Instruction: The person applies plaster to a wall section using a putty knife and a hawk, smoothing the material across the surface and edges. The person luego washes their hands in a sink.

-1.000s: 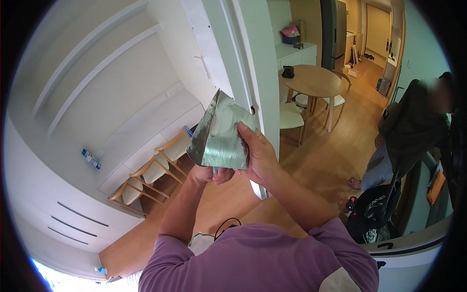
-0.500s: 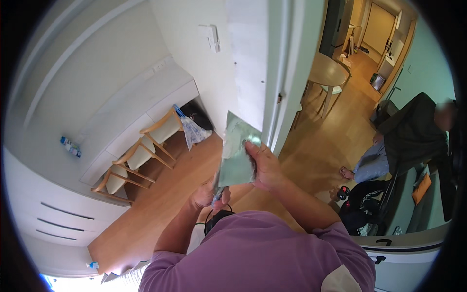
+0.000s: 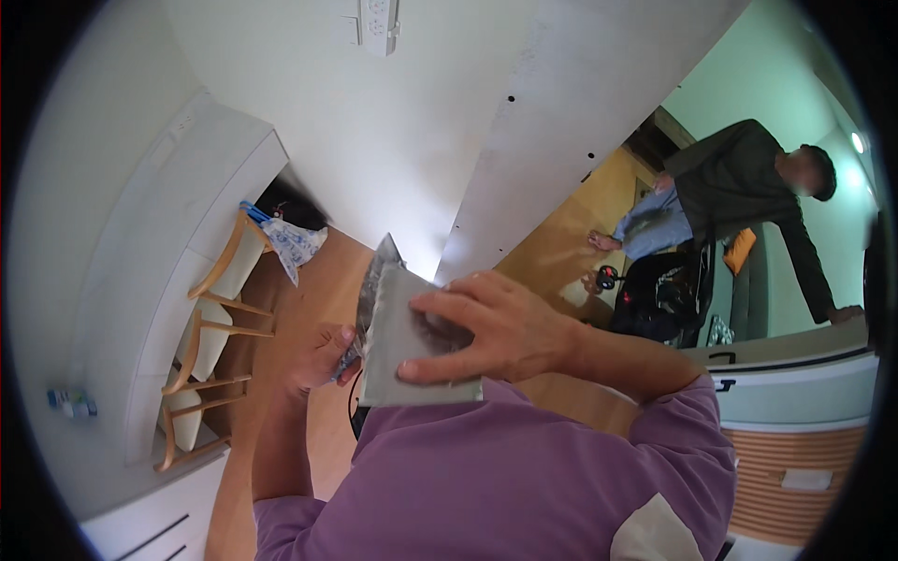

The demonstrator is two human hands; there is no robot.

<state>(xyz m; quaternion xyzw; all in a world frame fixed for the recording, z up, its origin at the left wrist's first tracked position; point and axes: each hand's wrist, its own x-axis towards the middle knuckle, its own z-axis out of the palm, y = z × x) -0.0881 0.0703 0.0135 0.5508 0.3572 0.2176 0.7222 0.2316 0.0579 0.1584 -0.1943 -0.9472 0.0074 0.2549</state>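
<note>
My left hand (image 3: 323, 353) is closed round the handle of a putty knife (image 3: 379, 262), whose wide metal blade slants up behind the edge of a flat grey plate. That rectangular plate (image 3: 388, 369) is in my right hand (image 3: 486, 323), with the fingers spread across its near face and the thumb hidden. A pale, uneven rim of paste-like material runs along the plate's edge beside the blade. Plate and blade overlap in front of my chest; I cannot tell whether they touch. The plate's far face is out of sight.
A white wall panel (image 3: 561, 103) with dark screw holes stands just ahead. Wooden chairs (image 3: 210, 327) line a counter (image 3: 140, 280) on the left, near a patterned bag (image 3: 295, 245). At the right, a person in dark clothing (image 3: 734, 182) leans over beside black bags (image 3: 659, 294).
The plate has turned so its plain grey face shows instead of the paste-smeared one. My right fingers now spread over it. The view has swung, bringing the white panel across the front.
</note>
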